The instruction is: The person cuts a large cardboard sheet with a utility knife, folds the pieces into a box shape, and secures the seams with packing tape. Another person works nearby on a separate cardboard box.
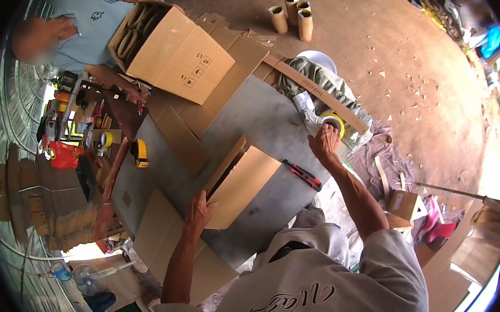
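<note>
A small flat cardboard box (pixel 244 185) stands tilted on the grey worktable (pixel 245 111), a dark gap along its left side. My left hand (pixel 199 210) grips that box at its lower left corner. At the table's right edge, my right hand (pixel 325 142) has its fingers closed on a roll of yellow-rimmed tape (pixel 335 123), beside crumpled clear plastic wrap (pixel 306 110). Between the two hands lies a red and black utility knife (pixel 302 175). Across the table, a person in a light blue shirt (pixel 98 21) holds a larger open carton (pixel 178 54) with folded cardboard inside.
Flat cardboard sheets (pixel 168 134) cover the table's left part, near a yellow tape measure (pixel 139 153). A long marked cardboard strip (pixel 321 94) lies along the far right edge. Cardboard tubes (pixel 292 17) stand on the floor beyond; stacked cardboard (pixel 61 211) is at left.
</note>
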`<state>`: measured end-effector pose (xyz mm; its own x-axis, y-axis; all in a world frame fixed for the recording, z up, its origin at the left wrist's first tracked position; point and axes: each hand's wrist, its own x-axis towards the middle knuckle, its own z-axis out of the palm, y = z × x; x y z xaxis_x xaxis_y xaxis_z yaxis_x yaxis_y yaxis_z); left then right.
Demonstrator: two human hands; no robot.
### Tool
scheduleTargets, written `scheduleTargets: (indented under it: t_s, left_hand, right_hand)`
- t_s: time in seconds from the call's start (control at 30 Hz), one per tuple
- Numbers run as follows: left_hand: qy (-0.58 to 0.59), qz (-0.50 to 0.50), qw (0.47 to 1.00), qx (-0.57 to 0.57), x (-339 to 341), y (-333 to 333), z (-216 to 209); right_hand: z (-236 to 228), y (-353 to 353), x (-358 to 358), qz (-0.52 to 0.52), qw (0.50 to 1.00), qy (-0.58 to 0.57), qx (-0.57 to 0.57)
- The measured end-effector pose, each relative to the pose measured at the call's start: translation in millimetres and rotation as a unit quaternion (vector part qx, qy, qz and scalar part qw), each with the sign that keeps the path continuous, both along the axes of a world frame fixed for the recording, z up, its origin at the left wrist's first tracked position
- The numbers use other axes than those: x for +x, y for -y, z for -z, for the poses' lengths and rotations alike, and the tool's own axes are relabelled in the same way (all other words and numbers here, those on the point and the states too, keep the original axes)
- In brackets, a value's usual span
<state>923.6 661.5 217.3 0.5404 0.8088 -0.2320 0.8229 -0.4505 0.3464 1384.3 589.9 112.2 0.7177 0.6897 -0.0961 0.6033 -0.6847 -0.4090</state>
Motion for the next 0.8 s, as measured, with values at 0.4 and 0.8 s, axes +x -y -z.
scheduleTargets:
  t_s: [0.4,0.8]
  left_hand:
    - [0.052,0.091,0.991,0.087,3,-13,40]
    - [0.171,0.019,0.985,-0.021,-16,36,26]
  right_hand:
    - [-31,16,11,0.003,0.992,-0.121,0.029]
    - [-124,95,-232,-0.301,0.798,-0.522,-0.019]
